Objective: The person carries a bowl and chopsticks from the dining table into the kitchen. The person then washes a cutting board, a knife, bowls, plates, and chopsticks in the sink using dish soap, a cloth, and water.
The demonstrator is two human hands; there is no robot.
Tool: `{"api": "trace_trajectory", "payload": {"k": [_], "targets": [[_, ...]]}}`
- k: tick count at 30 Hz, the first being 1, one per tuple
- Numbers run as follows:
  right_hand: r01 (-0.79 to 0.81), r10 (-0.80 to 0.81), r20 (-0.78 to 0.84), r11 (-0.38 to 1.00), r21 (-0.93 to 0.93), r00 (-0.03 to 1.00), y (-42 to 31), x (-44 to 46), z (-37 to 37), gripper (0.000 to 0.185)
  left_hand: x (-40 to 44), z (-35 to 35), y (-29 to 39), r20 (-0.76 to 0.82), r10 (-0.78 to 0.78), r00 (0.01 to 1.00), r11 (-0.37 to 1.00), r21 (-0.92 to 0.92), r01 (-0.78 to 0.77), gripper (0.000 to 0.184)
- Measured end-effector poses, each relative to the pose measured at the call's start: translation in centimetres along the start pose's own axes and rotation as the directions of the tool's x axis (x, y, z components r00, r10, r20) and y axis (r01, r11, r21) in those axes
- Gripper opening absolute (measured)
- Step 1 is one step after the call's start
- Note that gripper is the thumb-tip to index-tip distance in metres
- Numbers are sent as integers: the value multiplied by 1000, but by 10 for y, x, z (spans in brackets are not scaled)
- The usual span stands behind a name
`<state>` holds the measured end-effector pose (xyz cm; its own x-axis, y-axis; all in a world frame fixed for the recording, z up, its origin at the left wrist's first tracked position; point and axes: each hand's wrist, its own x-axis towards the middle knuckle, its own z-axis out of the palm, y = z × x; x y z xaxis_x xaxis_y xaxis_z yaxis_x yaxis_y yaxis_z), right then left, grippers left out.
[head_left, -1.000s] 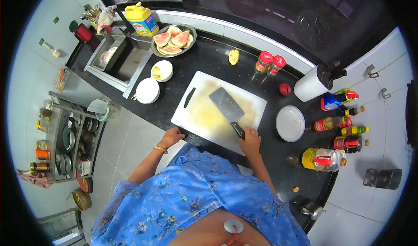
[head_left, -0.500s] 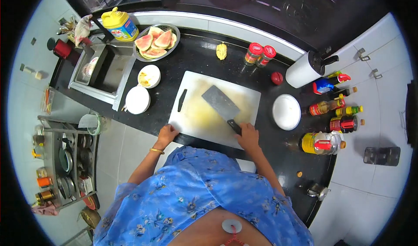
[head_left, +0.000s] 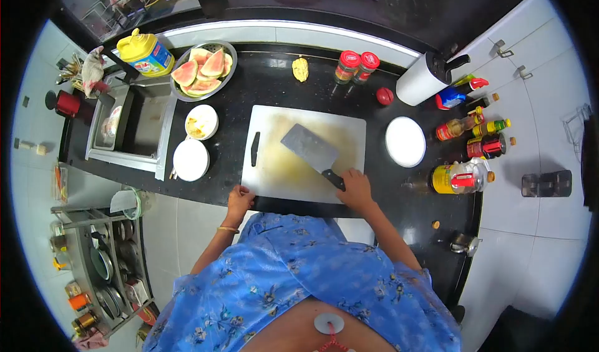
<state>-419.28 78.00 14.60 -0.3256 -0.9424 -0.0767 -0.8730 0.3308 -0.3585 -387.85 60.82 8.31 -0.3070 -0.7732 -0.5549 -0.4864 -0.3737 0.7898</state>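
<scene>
A cleaver [head_left: 310,147] lies flat on the white cutting board [head_left: 352,134], its blade pointing away to the left and its dark handle toward me. At the near right corner of the board, my right hand [head_left: 357,191] is closed at the end of that handle; most of the handle still shows. My left hand [head_left: 239,201] has its fingers curled at the board's near left corner, by the counter edge. Yellowish stains and moisture cover the middle of the board.
Left of the board stand a white bowl with food scraps [head_left: 201,122] and another white bowl [head_left: 191,160]. Watermelon slices fill a metal colander [head_left: 227,81] beside the sink [head_left: 162,137]. On the right are a white plate [head_left: 405,142], a knife block [head_left: 422,81] and several bottles [head_left: 463,176].
The whole view has turned and shifted slightly as the head moved. Both hands stay at the near corners of the board, and the cleaver keeps its place on it.
</scene>
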Motion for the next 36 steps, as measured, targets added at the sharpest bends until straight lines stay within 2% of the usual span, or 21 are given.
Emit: {"api": "trace_trajectory", "payload": {"k": [2, 5, 7, 12, 14, 18, 21, 23, 26, 28, 29, 31, 34, 36], "targets": [[0, -1, 11, 999, 35, 1000, -9, -7, -1, 35, 2, 2, -1, -54, -16, 998, 999, -31, 14, 21], [-18, 15, 27, 994, 105, 1000, -20, -16, 6, 36, 3, 0, -5, -46, -9, 999, 999, -49, 6, 21], [-136, 119, 119, 978, 156, 986, -22, -20, 15, 35, 3, -1, -5, -38, -6, 999, 998, -55, 4, 20], [-87, 85, 34, 995, 57, 996, -9, -18, 24, 30, 4, -5, -1, -12, 6, 1000, 996, -89, -7, 22], [-87, 87, 26, 996, 16, 996, -1, -12, 24, 30, 4, -8, 2, 57, -51, 997, 999, -10, 52, 29], [-141, 142, -1, 987, -74, 990, 7, -1, 24, 29, 4, -13, 10, 26, -37, 999, 997, 74, 35, 28], [-152, 149, -34, 983, -99, 988, 11, 3, 29, 31, 9, -20, 10, 63, 0, 998, 991, 137, -9, 32], [-151, 147, -44, 982, -109, 988, 7, 3, 31, 33, 16, -25, 6, 40, 120, 992, 964, 232, -126, 35], [-160, 165, 17, 971, -177, 986, 1, 2, 22, 35, 20, -27, 13, 15, 145, 989, 939, 312, -142, 36], [-72, 85, 76, 984, -161, 994, 1, 0, 17, 35, 24, -26, 13, 16, 155, 988, 930, 335, -151, 38], [-79, 91, 69, 983, -163, 993, -1, -1, 15, 35, 30, -25, 14, 19, 167, 986, 920, 357, -162, 39], [-219, 207, 88, 963, 159, 974, -7, -9, 12, 33, 40, -23, 2, 15, 180, 984, 912, 371, -172, 42], [-250, 257, 0, 940, 234, 966, -18, -26, 1, 32, 49, -24, -6, 25, 192, 981, 895, 407, -185, 46], [-329, 361, -63, 898, 291, 930, -19, -37, 3, 33, 50, -22, 0, 49, 196, 979, 882, 427, -198, 48]]}}
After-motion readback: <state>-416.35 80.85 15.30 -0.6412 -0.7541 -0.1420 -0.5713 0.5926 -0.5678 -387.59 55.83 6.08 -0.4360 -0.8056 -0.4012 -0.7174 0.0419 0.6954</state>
